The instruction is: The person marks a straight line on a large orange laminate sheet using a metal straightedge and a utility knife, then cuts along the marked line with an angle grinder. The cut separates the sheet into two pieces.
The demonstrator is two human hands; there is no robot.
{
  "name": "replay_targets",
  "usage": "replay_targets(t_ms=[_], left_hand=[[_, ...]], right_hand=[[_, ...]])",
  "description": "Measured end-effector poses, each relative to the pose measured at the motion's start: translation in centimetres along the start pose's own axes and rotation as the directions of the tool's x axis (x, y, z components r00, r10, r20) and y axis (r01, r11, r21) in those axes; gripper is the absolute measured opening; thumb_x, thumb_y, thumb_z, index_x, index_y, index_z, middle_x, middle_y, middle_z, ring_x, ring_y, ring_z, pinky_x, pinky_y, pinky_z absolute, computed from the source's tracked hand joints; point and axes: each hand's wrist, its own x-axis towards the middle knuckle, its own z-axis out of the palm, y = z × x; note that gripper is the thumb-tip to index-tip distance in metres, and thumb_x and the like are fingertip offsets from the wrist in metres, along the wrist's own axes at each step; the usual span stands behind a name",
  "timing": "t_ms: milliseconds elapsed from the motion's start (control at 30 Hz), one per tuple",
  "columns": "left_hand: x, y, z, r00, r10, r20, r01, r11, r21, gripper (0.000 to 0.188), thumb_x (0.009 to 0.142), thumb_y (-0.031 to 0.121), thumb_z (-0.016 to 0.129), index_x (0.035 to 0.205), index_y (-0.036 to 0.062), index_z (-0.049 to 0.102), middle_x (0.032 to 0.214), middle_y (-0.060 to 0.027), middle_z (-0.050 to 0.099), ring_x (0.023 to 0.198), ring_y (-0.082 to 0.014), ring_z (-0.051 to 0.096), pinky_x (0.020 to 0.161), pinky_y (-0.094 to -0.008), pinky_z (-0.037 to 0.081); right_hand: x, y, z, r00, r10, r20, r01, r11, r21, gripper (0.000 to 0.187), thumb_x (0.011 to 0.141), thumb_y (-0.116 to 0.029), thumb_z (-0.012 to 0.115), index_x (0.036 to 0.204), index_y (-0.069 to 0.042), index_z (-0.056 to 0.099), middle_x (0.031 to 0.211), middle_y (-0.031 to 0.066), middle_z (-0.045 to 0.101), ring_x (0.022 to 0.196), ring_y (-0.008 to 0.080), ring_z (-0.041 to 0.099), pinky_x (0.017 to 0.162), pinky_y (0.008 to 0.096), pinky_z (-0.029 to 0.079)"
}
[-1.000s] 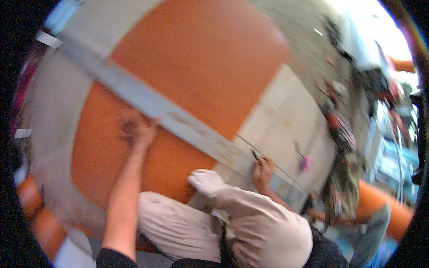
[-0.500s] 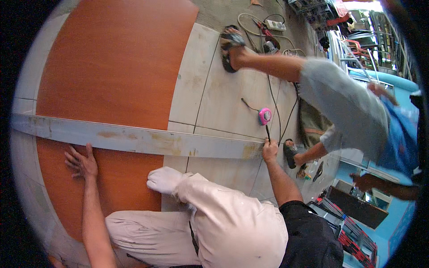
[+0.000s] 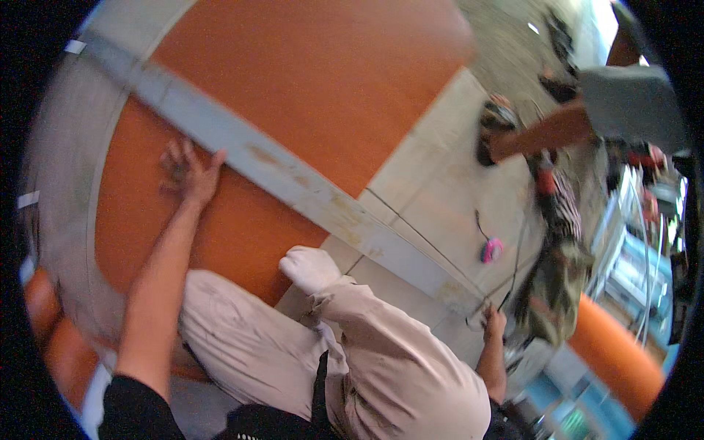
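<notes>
The bar [image 3: 293, 185], running from ten to four o'clock across the orange sheet [image 3: 315, 81], could skew, likely because the left hand [image 3: 195, 174] meets its edge only at the thumb. That grip is open, spread on the sheet; the right hand [image 3: 494, 323], toward four o'clock, looks curled, its hold unclear.

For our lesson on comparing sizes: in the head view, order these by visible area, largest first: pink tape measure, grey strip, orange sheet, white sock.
1. Orange sheet
2. Grey strip
3. White sock
4. Pink tape measure; it lies farther off than the sock, so their true sizes are unsure.
</notes>
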Motion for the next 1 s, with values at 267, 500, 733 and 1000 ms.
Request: replay_targets(t_ms=[267, 500, 733, 1000], left_hand=[[-1.1, 0.9, -1.3, 1.000, -0.028, 0.002, 0.028, 0.999, -0.034, 0.114, 0.083, 0.089, 0.046, 0.165, 0.0194, 0.007, 0.171, -0.0148, -0.006, 0.157, -0.0414, -0.010, 0.110, -0.0838, 0.001], [-1.1, 0.9, -1.3, 0.996, -0.025, 0.086, 0.033, 0.995, -0.095, 0.113, 0.086, 0.088, 0.040, 0.164, 0.0140, 0.007, 0.171, -0.0167, -0.006, 0.156, -0.0424, -0.010, 0.111, -0.0825, -0.002], [0.4, 2.8, -4.1, 0.979, -0.183, 0.095, 0.204, 0.917, -0.341, 0.122, 0.079, 0.092, 0.046, 0.163, 0.0095, 0.013, 0.170, -0.0215, -0.001, 0.156, -0.0438, -0.006, 0.111, -0.0821, -0.002], [5.2, 5.3, -1.8, 0.915, -0.382, -0.127, 0.255, 0.795, -0.551, 0.136, 0.071, 0.077, 0.074, 0.161, 0.0029, 0.004, 0.168, -0.0260, 0.001, 0.156, -0.0422, 0.000, 0.110, -0.0825, 0.000]], right_hand=[[7.5, -1.9, -8.3, 0.983, -0.163, -0.090, 0.082, 0.814, -0.575, 0.033, 0.089, -0.027, 0.065, 0.112, -0.004, 0.074, 0.109, 0.0240, 0.070, 0.096, 0.0416, 0.069, 0.082, 0.0492, 0.057], [0.0, -33.6, 4.0, 0.740, -0.672, 0.019, 0.672, 0.737, -0.070, 0.089, 0.068, -0.024, 0.088, 0.145, -0.004, 0.047, 0.138, 0.0185, 0.056, 0.127, 0.0381, 0.053, 0.101, 0.0540, 0.046], [-3.1, -37.1, 10.4, 0.743, -0.669, -0.020, 0.662, 0.739, -0.121, 0.110, 0.057, -0.031, 0.095, 0.150, -0.006, 0.041, 0.143, 0.0221, 0.048, 0.129, 0.0437, 0.046, 0.107, 0.0571, 0.039], [-3.3, -31.4, 13.7, 0.733, -0.670, 0.118, 0.677, 0.702, -0.220, 0.112, 0.057, -0.035, 0.095, 0.150, -0.006, 0.041, 0.140, 0.0239, 0.049, 0.126, 0.0446, 0.048, 0.106, 0.0573, 0.039]])
